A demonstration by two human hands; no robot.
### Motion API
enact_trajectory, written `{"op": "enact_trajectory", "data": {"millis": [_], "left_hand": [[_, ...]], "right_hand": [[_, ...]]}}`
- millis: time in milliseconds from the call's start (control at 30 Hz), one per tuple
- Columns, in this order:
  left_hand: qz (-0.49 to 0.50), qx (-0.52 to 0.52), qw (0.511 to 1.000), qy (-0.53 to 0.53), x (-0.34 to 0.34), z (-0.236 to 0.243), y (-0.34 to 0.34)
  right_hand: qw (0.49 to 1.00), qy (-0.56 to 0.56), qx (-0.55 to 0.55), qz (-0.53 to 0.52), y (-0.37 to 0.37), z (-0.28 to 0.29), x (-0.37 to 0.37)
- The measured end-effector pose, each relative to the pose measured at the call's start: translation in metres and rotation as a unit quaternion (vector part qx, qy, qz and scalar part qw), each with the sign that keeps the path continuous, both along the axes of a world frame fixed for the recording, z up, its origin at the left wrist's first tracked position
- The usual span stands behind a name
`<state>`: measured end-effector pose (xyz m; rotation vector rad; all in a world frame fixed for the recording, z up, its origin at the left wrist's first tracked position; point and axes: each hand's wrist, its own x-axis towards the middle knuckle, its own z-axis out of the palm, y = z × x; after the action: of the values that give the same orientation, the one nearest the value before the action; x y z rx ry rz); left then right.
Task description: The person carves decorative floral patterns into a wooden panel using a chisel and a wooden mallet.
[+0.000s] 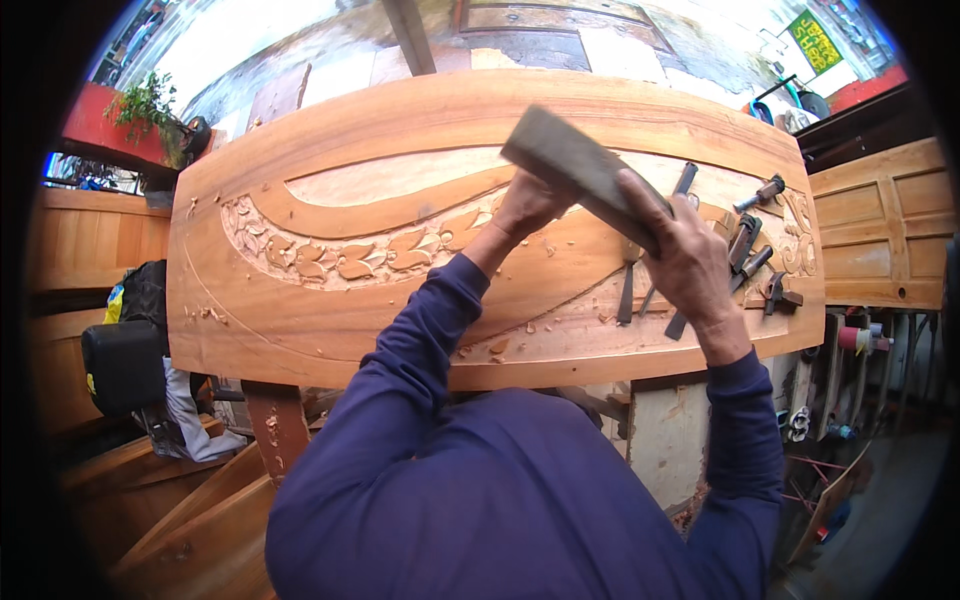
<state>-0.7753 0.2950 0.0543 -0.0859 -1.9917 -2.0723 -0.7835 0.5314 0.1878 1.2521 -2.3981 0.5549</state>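
Observation:
A long, dark grey-brown rectangular block (570, 165) is held tilted above a carved wooden panel (420, 105). My right hand (690, 262) is closed around the block's lower right end, thumb along its top. Just under the block's left half is my left hand (530, 207), close to the carving. Its fingers curl in behind the block, and whatever they hold is hidden. A carved band of leaves and flowers (350, 257) runs leftward from this hand. Several chisels lie around my right hand, among them a dark flat blade (626, 290) and a dark-handled chisel (686, 178).
More carving tools (748, 240) and a small dark tool (778, 294) lie at the panel's right, near a short cylindrical piece (760, 193). Wood chips (210, 315) dot the surface. A black case (122, 365) stands left; a panelled door (885, 225) is at right.

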Motion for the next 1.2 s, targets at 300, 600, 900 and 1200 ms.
{"op": "enact_trajectory", "data": {"millis": [300,600,900,1200], "left_hand": [[-0.021,0.005,0.999,0.049,0.017,-0.003,-0.008],[-0.060,-0.319,0.942,0.090,0.194,0.040,0.014],[-0.045,-0.525,0.795,-0.301,0.233,0.010,-0.093],[-0.050,-0.496,0.818,-0.286,0.231,0.001,-0.097]], "right_hand": [[0.989,-0.108,-0.037,-0.090,0.005,-0.030,0.031],[0.899,-0.337,-0.111,-0.256,0.045,-0.111,0.206],[0.945,-0.209,0.099,-0.233,0.031,-0.112,0.210],[0.935,-0.236,0.088,-0.250,0.004,-0.102,0.194]]}}
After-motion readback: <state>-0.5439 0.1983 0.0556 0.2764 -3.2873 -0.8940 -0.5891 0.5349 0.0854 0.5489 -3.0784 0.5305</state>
